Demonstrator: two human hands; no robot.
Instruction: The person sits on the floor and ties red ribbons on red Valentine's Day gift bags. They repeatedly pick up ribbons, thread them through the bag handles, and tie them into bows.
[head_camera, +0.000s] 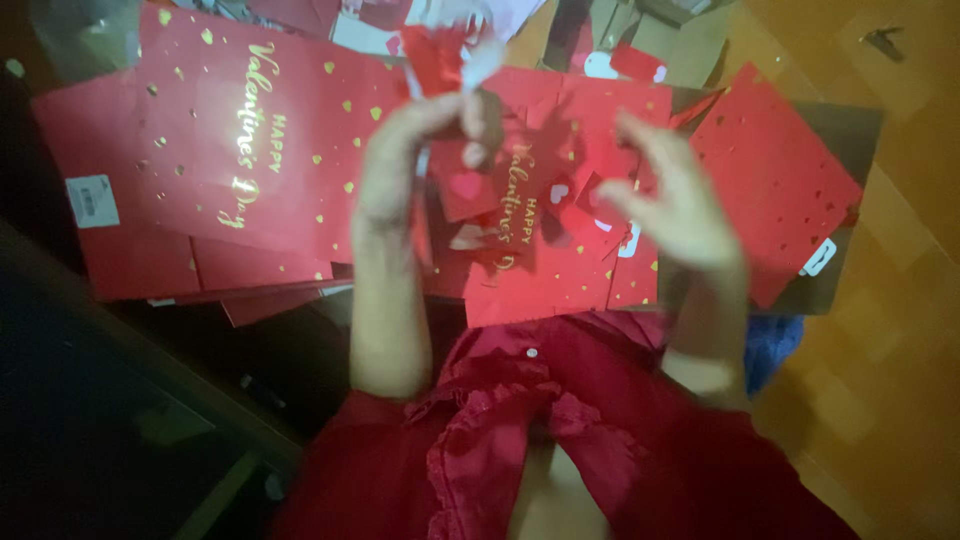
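i see crumpled red-and-white paper scrap (452, 52), blurred, pinched in fingertips of left hand (400, 160), held above pile. right hand (668, 205) apart, fingers spread and curled, holding nothing i can make out. under both: flat glossy red gift bags (215, 150) with gold hearts and gold script, overlapping, one small red bag (515, 215) directly beneath hands. red ruffled garment (560, 430) nearest me. wood floor (900, 330) at right.

A flat red gift bag (210, 150) with gold hearts and gold lettering lies at left, a white rectangular sticker (92, 200) on its corner. Similar red bags (560, 270) overlap centre and right (775, 190).
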